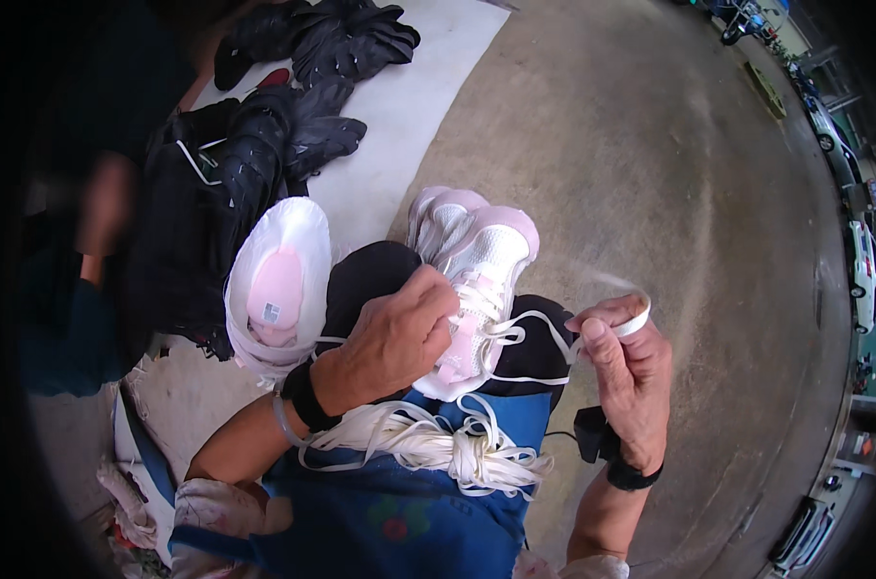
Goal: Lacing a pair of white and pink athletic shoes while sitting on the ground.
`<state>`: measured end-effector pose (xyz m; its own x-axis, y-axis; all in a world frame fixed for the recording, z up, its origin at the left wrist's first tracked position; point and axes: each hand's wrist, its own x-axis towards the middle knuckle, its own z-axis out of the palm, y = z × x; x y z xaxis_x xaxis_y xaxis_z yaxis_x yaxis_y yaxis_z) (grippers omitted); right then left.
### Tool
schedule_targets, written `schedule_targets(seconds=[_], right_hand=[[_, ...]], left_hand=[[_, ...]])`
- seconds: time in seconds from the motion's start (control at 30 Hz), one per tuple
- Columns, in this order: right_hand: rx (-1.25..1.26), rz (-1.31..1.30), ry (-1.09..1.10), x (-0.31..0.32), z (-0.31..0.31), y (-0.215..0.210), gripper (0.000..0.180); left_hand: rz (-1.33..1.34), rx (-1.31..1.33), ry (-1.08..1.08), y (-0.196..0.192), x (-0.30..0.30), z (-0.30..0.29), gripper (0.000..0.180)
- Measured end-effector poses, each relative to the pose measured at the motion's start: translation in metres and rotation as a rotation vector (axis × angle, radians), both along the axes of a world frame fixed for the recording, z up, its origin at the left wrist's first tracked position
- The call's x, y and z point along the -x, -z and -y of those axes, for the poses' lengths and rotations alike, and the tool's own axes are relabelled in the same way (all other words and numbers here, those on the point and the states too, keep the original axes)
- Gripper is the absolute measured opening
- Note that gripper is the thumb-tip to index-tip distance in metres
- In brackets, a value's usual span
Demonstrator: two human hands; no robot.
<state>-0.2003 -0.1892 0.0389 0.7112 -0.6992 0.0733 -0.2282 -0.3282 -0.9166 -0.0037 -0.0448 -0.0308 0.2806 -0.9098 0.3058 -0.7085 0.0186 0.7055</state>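
Note:
A white and pink sneaker lies on my lap, toe pointing away, with a white shoelace threaded partway through its upper. My left hand is closed at the left side of the lacing, gripping the sneaker; its fingertips are mostly hidden. Off to the right, my right hand pinches the lace between thumb and fingers, and a loop of it curls over the fingertips. From there the lace runs back slackly to the sneaker. A knotted bundle of white laces rests on my blue apron, just below the heel.
Left of my lap stands a white shoe upper with a pink insole. Behind the sneaker are more white and pink shoes. Dark shoe uppers pile up on a white sheet. Another person's blurred hand shows far left.

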Motion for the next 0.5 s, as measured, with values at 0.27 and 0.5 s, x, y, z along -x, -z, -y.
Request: schedule_targets(seconds=[0.27,0.5], right_hand=[[-0.177,0.439,0.248,0.018,0.034,-0.045,0.032],[-0.03,0.201,0.302,0.004,0.04,-0.046,0.033]], left_hand=[[0.003,-0.066,0.188,0.002,-0.009,0.005,0.019],[-0.065,-0.132,0.146,-0.015,-0.008,0.003,0.023]])
